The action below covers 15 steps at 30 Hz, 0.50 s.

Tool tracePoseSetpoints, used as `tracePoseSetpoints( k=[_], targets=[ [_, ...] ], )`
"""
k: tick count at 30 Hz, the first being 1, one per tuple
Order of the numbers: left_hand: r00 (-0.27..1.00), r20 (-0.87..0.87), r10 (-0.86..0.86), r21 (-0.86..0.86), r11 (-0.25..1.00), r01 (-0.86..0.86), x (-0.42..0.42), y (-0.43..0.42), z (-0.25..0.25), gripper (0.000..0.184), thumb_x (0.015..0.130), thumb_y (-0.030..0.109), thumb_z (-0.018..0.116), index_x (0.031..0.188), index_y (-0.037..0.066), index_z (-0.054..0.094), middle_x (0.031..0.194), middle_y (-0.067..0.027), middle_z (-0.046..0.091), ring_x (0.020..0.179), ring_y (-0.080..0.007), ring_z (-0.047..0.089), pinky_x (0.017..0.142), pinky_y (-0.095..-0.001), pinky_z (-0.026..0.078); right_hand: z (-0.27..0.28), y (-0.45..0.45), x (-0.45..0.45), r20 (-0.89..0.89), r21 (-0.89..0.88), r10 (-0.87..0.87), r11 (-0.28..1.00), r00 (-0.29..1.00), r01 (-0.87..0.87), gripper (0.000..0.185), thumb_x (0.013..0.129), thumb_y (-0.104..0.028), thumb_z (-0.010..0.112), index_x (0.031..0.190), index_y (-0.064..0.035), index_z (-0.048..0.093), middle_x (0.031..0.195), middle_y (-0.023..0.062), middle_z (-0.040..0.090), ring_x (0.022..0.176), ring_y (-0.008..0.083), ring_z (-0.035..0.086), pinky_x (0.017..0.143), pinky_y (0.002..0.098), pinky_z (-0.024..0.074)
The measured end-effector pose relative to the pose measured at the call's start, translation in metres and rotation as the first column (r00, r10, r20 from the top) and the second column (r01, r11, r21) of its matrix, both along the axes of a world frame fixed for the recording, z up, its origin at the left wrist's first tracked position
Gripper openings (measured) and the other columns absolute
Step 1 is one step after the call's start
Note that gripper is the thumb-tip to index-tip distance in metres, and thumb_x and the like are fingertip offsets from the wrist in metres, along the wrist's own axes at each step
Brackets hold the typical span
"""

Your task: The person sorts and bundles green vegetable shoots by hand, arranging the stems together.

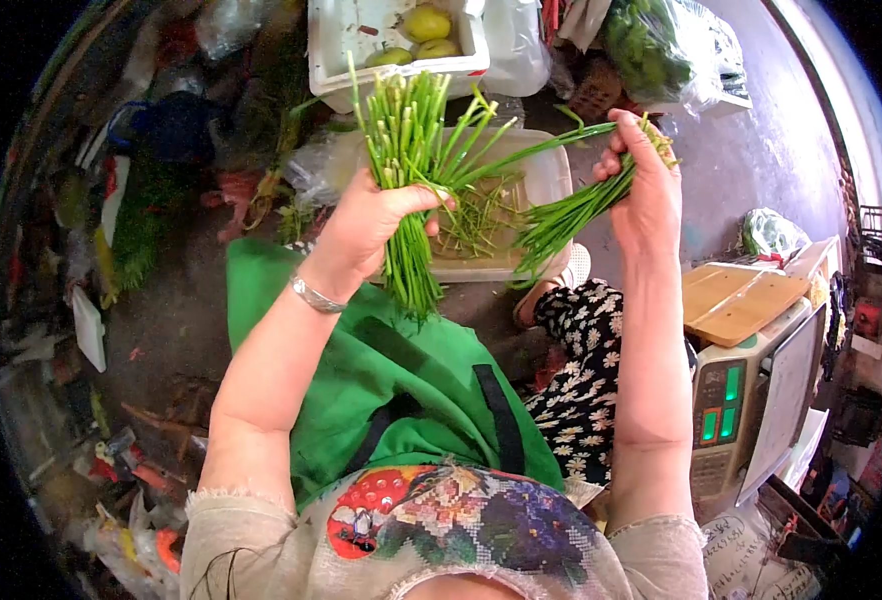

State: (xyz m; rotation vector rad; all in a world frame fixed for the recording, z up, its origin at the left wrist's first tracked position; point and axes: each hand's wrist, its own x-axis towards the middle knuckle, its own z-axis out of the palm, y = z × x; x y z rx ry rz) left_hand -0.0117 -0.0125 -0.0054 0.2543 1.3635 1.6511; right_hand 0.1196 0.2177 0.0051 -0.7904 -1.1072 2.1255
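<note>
My left hand is wrapped round the middle of a thick bunch of green stalks, which stands nearly upright with pale cut ends at the top. My right hand, raised to the right, grips a smaller bunch of thin green stalks that slants down to the left. Between finger and thumb of that hand a long single stalk reaches across toward the left bunch. Below both hands a shallow plastic tub holds loose bits of stalk. The bunches partly cover it.
A white foam box with several yellow-green fruits stands beyond the tub. At the right is a weighing scale with a brown board on top. Bagged greens lie at the far right; plastic litter is on the left floor.
</note>
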Motion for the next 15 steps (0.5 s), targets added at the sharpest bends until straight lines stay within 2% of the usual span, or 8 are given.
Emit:
tracePoseSetpoints(
  k=[3,8,10,12,14,15],
  targets=[
    [0.994,-0.051,0.099,-0.023,0.995,-0.1,-0.003,-0.002,-0.002,0.025,0.08,0.0,0.062,0.104,0.001,0.059,0.088,-0.0112,0.066,0.073,-0.0177,0.063,0.058,-0.0285,0.052,0.006,0.008,0.006,0.008,0.019,-0.061,0.998,0.998,0.061,0.016,0.086,-0.015,0.068,0.096,-0.0024,0.065,0.073,0.0008,0.058,0.056,0.01,0.05,0.051,0.0246,0.0422],
    [0.982,-0.118,0.149,-0.053,0.986,-0.157,-0.009,-0.007,-0.003,0.025,0.079,0.0,0.061,0.104,0.001,0.06,0.092,-0.0098,0.066,0.076,-0.0158,0.061,0.059,-0.0284,0.05,0.008,0.019,0.014,-0.007,0.07,-0.097,0.993,0.995,0.097,0.015,0.086,-0.015,0.067,0.095,-0.0023,0.065,0.078,0.0039,0.061,0.061,0.0105,0.052,0.051,0.0247,0.0433],
    [0.97,-0.152,0.192,-0.136,0.968,-0.213,-0.016,-0.012,-0.008,0.025,0.079,0.0,0.061,0.104,0.002,0.06,0.094,-0.0088,0.067,0.075,-0.0148,0.06,0.06,-0.0278,0.05,0.01,0.02,0.016,0.005,0.095,-0.106,0.99,0.994,0.105,0.015,0.085,-0.014,0.068,0.094,-0.0028,0.066,0.078,0.0033,0.062,0.059,0.0096,0.051,0.051,0.0238,0.0413],
    [0.961,-0.17,0.22,-0.154,0.957,-0.246,-0.017,-0.013,-0.008,0.025,0.079,0.0,0.062,0.103,0.003,0.061,0.094,-0.0079,0.067,0.074,-0.0138,0.059,0.06,-0.0267,0.049,0.016,0.017,0.018,0.201,0.287,-0.036,0.958,0.979,-0.024,0.014,0.085,-0.014,0.068,0.094,-0.0032,0.066,0.078,0.0018,0.062,0.058,0.0079,0.05,0.051,0.0221,0.0383],
    [0.94,-0.266,0.212,-0.062,0.97,-0.236,-0.017,-0.012,-0.008,0.023,0.079,0.0,0.062,0.101,0.003,0.06,0.092,-0.0073,0.066,0.073,-0.0135,0.059,0.06,-0.0269,0.049,0.018,0.007,0.013,0.282,0.385,-0.005,0.916,0.959,-0.108,0.014,0.084,-0.016,0.07,0.091,-0.0044,0.067,0.074,-0.0024,0.062,0.056,0.0049,0.047,0.05,0.0198,0.0358],
    [0.94,-0.265,0.215,-0.069,0.968,-0.241,-0.014,-0.011,-0.005,0.023,0.079,0.0,0.062,0.101,0.003,0.06,0.092,-0.0073,0.066,0.073,-0.0135,0.059,0.06,-0.0269,0.049,0.015,0.004,0.011,0.314,0.42,0.009,0.895,0.949,-0.148,0.013,0.084,-0.016,0.07,0.09,-0.0051,0.067,0.072,-0.0033,0.061,0.056,0.0043,0.046,0.051,0.0194,0.0357]
  ],
)
